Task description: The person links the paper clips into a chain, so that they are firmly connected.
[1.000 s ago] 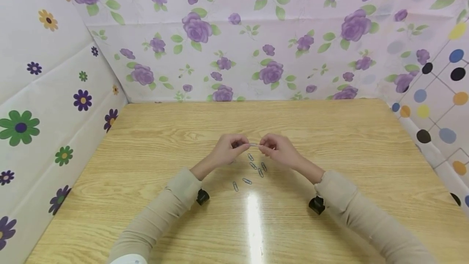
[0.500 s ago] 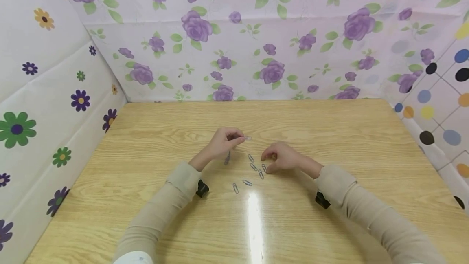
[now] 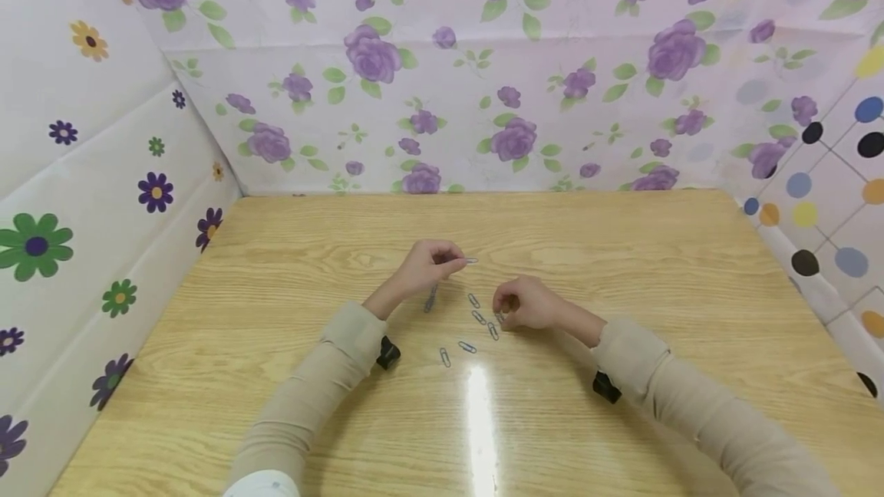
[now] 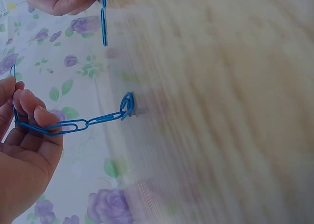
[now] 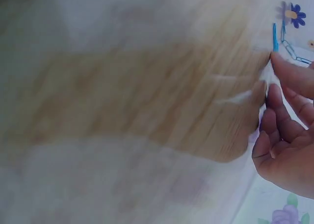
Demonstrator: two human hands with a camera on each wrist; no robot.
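Behind both sets of fingers we have the floral sheet (image 3: 442, 152) rising, and underneath them spreads the wooden table (image 3: 345, 232). In come the beige sleeves (image 3: 718, 405), one behind each hand, with a black wrist camera (image 3: 605, 387) below each cuff.

Over to the left hand (image 3: 421, 265): we see its thumb and fingers clamped together on a blue paper-clip chain (image 4: 103, 118), a clip end poking past the fingertips. The chain crosses the fingers and hangs below them, its far end bunched at the table.

And the right hand (image 3: 533, 304)! It's down low, fingers bent, thumb apart from them, one clip (image 3: 500, 317) right at the tips; whether they touch it, we can't tell. Just left of those fingers we count three loose clips (image 3: 479, 317), and nearer the body, two more clips (image 3: 467, 347).
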